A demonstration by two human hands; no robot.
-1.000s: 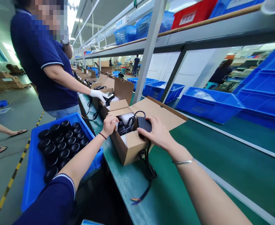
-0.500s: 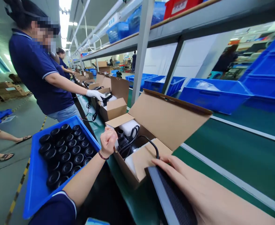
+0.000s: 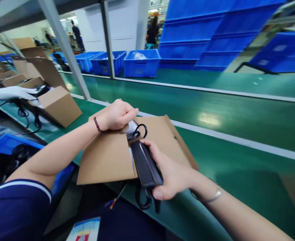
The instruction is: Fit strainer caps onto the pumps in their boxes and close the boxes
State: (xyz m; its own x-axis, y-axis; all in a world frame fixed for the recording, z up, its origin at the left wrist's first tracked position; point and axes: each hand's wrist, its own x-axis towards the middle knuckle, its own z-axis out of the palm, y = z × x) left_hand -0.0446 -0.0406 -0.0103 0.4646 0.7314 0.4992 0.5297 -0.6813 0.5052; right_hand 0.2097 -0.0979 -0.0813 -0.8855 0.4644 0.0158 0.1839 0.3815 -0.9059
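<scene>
My right hand (image 3: 166,172) grips a black ribbed power adapter (image 3: 144,164) by its sides, above the near side of an open cardboard box (image 3: 107,157). A black cable (image 3: 143,129) loops at the adapter's far end, and another hangs from its near end. Over the far left part of the box is my left hand (image 3: 119,114), its fingers curled closed; whatever they hold, if anything, is hidden. White packing (image 3: 132,127) shows in the box's opening between my hands.
At the left, a co-worker's white-gloved hand (image 3: 14,93) reaches to another open box (image 3: 59,105). A blue crate (image 3: 37,142) of black round parts stands lower left. Blue bins (image 3: 142,65) line the far side of the green conveyor (image 3: 212,113), beyond a metal post (image 3: 64,47).
The view has swung right. The box now lies turned in front of me. My right hand has brought the adapter over it, and my left hand has moved across the box.
</scene>
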